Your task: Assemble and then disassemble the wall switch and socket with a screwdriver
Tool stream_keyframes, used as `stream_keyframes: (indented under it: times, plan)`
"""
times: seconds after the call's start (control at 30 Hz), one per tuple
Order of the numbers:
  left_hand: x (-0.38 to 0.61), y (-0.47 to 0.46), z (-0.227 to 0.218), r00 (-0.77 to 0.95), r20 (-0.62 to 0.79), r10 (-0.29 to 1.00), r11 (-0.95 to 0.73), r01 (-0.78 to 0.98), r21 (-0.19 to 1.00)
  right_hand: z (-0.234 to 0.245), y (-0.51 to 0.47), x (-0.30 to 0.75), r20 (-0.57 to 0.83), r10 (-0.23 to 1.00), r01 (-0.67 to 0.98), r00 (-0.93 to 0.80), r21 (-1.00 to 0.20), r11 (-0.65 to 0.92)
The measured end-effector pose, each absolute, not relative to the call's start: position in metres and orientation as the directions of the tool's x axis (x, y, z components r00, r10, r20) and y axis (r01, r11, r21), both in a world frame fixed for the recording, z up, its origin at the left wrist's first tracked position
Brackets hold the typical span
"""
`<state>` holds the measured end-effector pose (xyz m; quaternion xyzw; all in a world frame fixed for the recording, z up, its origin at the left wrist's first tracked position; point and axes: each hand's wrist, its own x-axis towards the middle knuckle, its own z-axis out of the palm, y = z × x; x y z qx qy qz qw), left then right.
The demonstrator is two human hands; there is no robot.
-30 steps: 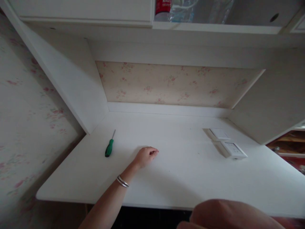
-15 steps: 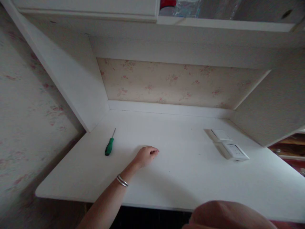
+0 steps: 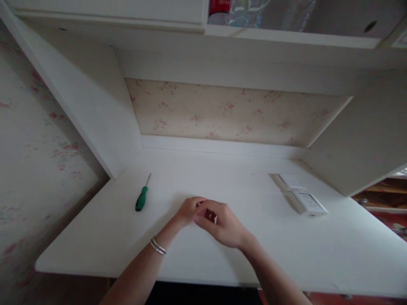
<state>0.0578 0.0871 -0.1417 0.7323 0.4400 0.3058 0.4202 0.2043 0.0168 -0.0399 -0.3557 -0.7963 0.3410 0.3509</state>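
Note:
My left hand (image 3: 188, 211) rests low over the white desk with its fingers curled closed; whatever may be in them is hidden. Over its fingertips reaches my right hand (image 3: 226, 223), thumb and fingers bent together against the left hand. A small dark gap shows inside the right hand's curl, and no held thing can be made out there. To the left of both hands lies a screwdriver (image 3: 141, 199) with a green and black handle, its shaft pointing toward the back. On the right side of the desk are a white wall socket (image 3: 310, 204) and a flat white wall switch (image 3: 291, 181).
The white desk (image 3: 260, 250) has a low back ledge and a side panel (image 3: 89, 97) at each end. An overhead shelf (image 3: 292, 39) holds a bottle with a red label (image 3: 219, 7) and clear plastic. Wooden drawers (image 3: 381, 199) stand at far right.
My right hand has come in from the bottom right and met my left hand. The left hand stays closed in nearly the same place. The view has shifted slightly.

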Motion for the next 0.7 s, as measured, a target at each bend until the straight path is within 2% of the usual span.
stream_keyframes:
  times: [0.1, 0.2, 0.47, 0.7]
  plan:
    - [0.057, 0.089, -0.144, 0.445, 0.097, 0.890, -0.279, 0.363, 0.889, -0.107, 0.046, 0.202, 0.132, 0.889, 0.463, -0.438, -0.815, 0.349]
    - [0.058, 0.089, -0.145, 0.397, 0.096, 0.913, -0.249, 0.356, 0.901, -0.141, 0.054, 0.201, 0.123, 0.923, 0.554, -0.365, -0.768, 0.322]
    - [0.061, 0.083, -0.136, 0.398, 0.081, 0.914, -0.239, 0.367, 0.899, -0.135, 0.040, 0.202, 0.224, 0.872, 0.578, -0.436, -0.672, 0.462]
    - [0.059, 0.081, -0.136, 0.401, 0.013, 0.916, -0.210, 0.451, 0.868, -0.135, 0.038, 0.203, 0.166, 0.876, 0.658, -0.453, -0.601, 0.454]
